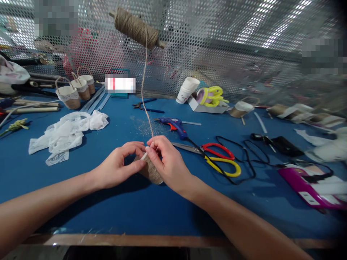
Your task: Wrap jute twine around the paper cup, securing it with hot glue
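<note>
A small paper cup wrapped in brown twine (154,171) is tilted on its side between my two hands near the middle of the table. My left hand (120,164) is closed around the cup's left side, by its white rim. With fingertips pinched together, my right hand (165,162) presses the twine (148,115) against the cup near the rim. That strand runs up to a large twine spool (135,29) mounted on a rod at the mesh panel. My fingers cover part of the cup.
A glue gun (173,124) and scissors (206,150) lie just beyond and right of my hands, with a black cord. White lace (73,128) sits at left, finished small baskets (69,96) behind it. Pliers (148,106), stacked paper cups (187,90) and a purple device (300,186) are farther around.
</note>
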The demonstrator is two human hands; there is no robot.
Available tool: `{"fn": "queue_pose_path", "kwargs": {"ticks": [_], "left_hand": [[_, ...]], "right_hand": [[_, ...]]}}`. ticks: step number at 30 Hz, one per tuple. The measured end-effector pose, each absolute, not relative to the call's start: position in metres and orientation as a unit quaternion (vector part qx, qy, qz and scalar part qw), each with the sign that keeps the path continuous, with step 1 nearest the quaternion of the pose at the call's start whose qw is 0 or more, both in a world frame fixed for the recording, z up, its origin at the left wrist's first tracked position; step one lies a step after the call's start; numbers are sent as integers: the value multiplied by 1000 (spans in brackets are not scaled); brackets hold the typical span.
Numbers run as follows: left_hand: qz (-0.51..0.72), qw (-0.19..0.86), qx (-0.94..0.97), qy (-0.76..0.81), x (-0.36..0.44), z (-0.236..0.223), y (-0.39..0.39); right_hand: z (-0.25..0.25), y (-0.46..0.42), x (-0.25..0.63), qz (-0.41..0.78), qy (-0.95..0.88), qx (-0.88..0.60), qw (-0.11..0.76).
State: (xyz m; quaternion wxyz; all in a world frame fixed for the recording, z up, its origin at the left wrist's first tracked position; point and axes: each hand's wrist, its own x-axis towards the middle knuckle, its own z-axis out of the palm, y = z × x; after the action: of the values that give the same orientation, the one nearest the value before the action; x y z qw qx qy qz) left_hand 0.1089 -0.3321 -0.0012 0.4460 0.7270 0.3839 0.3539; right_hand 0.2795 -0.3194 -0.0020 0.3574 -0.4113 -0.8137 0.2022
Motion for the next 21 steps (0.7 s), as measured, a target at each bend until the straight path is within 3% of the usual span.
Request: {"fn": "queue_pose_path", "kwargs": {"ticks": [9,12,14,16,21], "left_hand": [[350,531,682,362,107,-4,-330],[354,542,671,362,106,-5,-330],[354,540,673,360,105,-5,-329],[354,530,680,362,105,-5,-329],[352,500,696,377,103,-5,-327]], "right_hand": [[6,-316,284,184,-824,-401,355],[15,-300,298,124,-804,-449,370],[19,-283,311,52,-772,-548,318],[19,-264,326,2,-732,-662,162],[6,-220,349,69,-710,-700,33]]}}
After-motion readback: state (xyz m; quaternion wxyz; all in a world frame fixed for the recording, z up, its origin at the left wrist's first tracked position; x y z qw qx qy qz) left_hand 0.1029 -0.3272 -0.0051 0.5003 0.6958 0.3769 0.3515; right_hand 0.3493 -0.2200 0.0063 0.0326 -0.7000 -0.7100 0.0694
